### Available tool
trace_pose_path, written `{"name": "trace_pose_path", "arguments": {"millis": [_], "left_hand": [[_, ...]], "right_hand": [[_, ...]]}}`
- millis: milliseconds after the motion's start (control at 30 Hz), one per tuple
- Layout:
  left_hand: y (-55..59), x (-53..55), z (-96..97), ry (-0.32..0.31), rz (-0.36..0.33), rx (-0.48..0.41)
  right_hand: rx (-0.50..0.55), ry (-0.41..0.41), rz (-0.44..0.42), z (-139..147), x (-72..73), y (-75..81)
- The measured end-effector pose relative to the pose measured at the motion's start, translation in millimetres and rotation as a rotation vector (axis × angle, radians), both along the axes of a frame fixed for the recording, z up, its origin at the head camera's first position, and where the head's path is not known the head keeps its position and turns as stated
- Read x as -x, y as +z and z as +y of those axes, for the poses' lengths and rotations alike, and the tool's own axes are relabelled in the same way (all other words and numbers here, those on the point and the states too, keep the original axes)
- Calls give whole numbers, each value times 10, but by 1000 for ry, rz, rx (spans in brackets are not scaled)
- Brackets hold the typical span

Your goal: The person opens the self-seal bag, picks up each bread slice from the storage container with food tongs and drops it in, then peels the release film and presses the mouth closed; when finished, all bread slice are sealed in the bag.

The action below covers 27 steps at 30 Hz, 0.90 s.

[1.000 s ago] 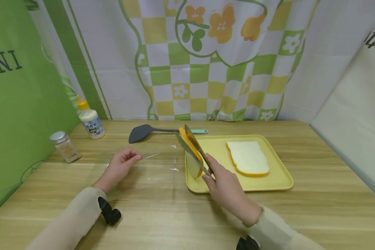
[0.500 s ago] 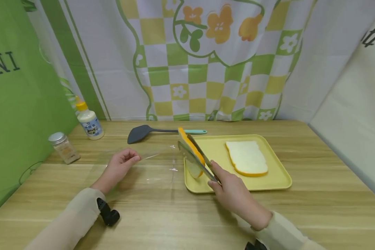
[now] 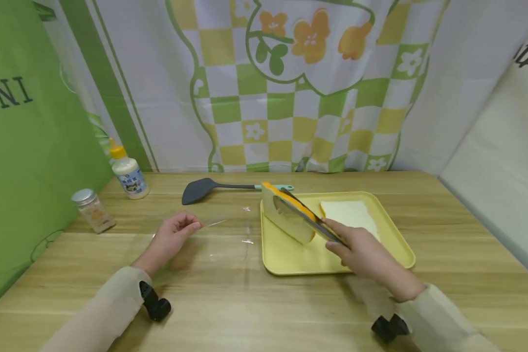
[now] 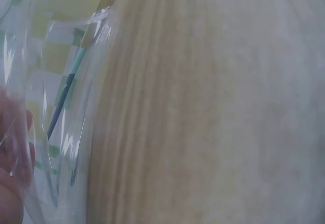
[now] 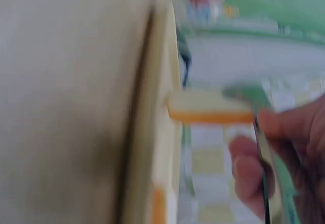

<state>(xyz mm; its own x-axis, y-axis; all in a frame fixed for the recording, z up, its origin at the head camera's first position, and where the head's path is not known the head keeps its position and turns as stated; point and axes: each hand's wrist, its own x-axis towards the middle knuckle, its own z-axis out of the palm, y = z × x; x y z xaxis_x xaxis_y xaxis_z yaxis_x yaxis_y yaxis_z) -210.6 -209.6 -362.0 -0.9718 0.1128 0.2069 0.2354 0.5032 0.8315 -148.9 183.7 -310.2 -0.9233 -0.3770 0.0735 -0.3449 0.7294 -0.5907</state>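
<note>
My left hand [image 3: 173, 239] pinches the edge of a clear plastic bag [image 3: 229, 239], which lies over the left of the table; the left wrist view shows the bag [image 4: 104, 26] close up. With my right hand [image 3: 367, 252] I hold metal tongs [image 3: 330, 233]. A bread slice [image 3: 279, 215] with an orange crust stands on edge between the tongs' arms, above the left part of a yellow tray [image 3: 286, 261]. A second bread slice [image 3: 352, 215] lies flat on the tray's right side, partly hidden by my right hand. The right wrist view is blurred.
Behind the bag lies a dark spatula [image 3: 198, 190] with a mint handle. A yellow-capped squeeze bottle [image 3: 130, 180] and a silver-lidded jar [image 3: 96, 215] stand at the left. A patterned curtain [image 3: 279, 105] hangs behind the wooden table [image 3: 229, 318].
My right hand has moved right with the tongs and the held bread slice, which has swung further over the tray. The left hand keeps its pinch on the bag.
</note>
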Motion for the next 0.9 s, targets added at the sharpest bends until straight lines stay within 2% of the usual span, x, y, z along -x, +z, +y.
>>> {"name": "trace_pose_path", "arguments": {"millis": [200,300,600,900], "left_hand": [[14,6,-4,5,-6,11],[24,10,4,-6,-1,6],[35,-14,33,-8,0,-12],[13,-2,33,2,-18,16]], "right_hand": [[40,133,-20,338,110,39],[45,143,13,365,117,16],[-62,-19,177,294,148,-63],[-65,-96,204,286,148,-138]]}}
